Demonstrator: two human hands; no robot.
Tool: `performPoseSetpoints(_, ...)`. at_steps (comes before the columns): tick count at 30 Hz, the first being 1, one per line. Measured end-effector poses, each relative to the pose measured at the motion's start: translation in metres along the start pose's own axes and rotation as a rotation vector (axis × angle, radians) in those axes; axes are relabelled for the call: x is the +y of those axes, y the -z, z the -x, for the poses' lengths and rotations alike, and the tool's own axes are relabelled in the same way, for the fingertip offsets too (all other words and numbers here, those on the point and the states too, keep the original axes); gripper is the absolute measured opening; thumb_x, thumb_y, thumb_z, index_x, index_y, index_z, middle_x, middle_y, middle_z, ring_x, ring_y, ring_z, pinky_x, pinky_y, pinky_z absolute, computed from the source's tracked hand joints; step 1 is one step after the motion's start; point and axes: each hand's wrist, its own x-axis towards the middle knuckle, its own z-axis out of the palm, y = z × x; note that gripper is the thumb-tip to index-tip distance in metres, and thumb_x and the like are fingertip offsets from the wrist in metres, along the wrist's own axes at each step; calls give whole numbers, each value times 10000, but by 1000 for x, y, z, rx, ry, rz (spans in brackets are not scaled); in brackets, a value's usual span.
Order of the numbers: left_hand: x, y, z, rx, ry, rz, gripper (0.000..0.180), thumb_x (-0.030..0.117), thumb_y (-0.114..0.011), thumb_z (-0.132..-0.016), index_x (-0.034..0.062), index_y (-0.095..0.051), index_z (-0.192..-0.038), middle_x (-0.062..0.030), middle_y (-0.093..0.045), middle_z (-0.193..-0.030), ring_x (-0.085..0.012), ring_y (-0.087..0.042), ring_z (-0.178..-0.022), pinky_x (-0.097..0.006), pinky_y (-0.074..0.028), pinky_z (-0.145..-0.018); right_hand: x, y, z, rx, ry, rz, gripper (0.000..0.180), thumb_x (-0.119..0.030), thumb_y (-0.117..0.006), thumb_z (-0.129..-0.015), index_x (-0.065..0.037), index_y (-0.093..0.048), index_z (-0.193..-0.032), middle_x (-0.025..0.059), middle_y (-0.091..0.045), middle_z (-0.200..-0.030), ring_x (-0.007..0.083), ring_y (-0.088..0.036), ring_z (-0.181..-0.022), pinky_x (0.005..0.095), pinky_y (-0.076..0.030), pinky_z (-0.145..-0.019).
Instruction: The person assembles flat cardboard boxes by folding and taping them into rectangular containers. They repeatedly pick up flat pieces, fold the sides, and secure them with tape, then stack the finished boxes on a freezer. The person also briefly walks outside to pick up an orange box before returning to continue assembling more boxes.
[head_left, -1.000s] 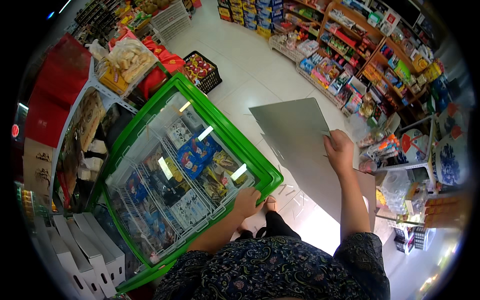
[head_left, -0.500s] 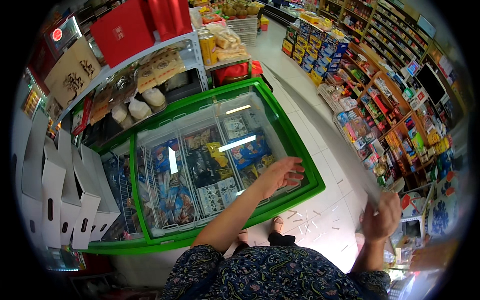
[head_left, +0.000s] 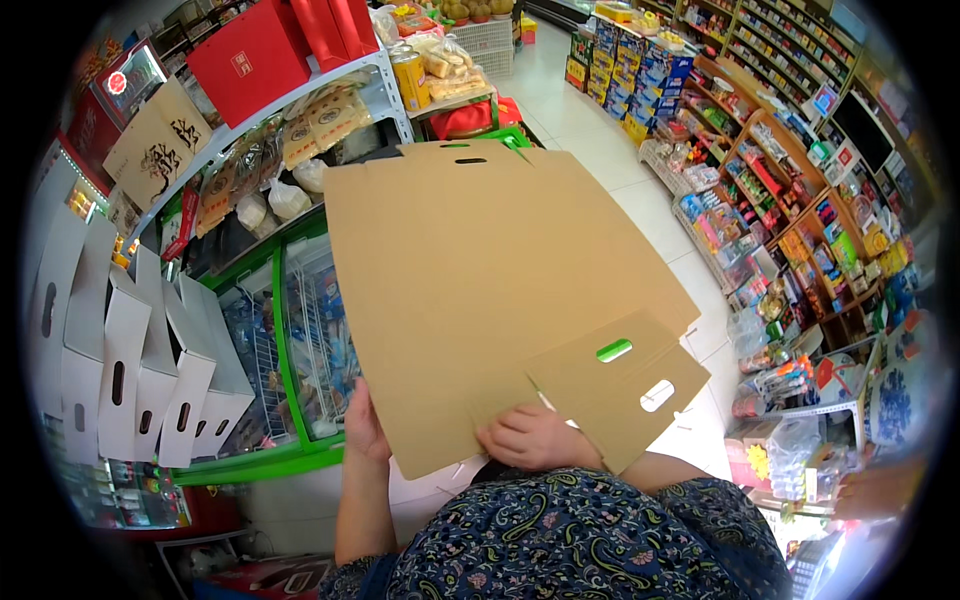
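Observation:
A large flat cardboard box blank (head_left: 470,270), plain brown on its upper face, lies over the freezer with its near part by my body. Oval handle slots show in its far edge and in its flap (head_left: 590,370) at the lower right. My left hand (head_left: 365,425) grips the blank's near left edge, its fingers partly hidden. Close to the near edge, my right hand (head_left: 530,437) is closed on the blank with curled fingers; the thumb is out of sight. Part of my right forearm is covered by the flap.
Under the blank stands a green-framed chest freezer (head_left: 290,370) with glass lids. White folded boxes (head_left: 150,370) with handle slots stand upright on its left end. A rack (head_left: 385,90) holds red bags behind it. Stocked shelves (head_left: 790,220) line the right, across a tiled aisle (head_left: 590,130).
The cardboard blank, seen thin and edge-on at my right hand before, now lies broad across the freezer. My left hand has drawn back to its left edge; my right hand has come inward.

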Motion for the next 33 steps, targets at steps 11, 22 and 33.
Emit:
performPoseSetpoints(11, -35, 130, -4, 203, 83, -287, 441, 82, -637, -889, 1, -492, -1298, -161, -620, -1202, -298, -648, -1050, -436, -552, -889, -80, -77, 64, -76, -521, -1163, 368, -177, -567, -948, -14, -539, -1277, 107, -564, -1179, 225, -526, -1113, 341, -424, -983)
performPoseSetpoints(22, -44, 230, 2, 452, 162, -331, 457, 66, -615, -911, 64, -467, -1343, -109, -606, -1256, -282, -615, -1120, -471, -531, -927, 6, -11, 81, -370, -822, -1382, 400, -232, -581, -974, -71, -535, -1337, 54, -574, -1303, 178, -524, -1210, 345, -412, -1029)
performPoseSetpoints(33, 11, 284, 24, 600, 180, -450, 528, 48, -636, -872, 55, -446, -1365, -133, -604, -1256, -308, -621, -1100, -513, -519, -918, 284, -15, 223, -361, -1640, 218, 757, -395, -831, -644, 73, -562, -1175, 225, -632, -1168, 342, -629, -1060, 414, -530, -865)
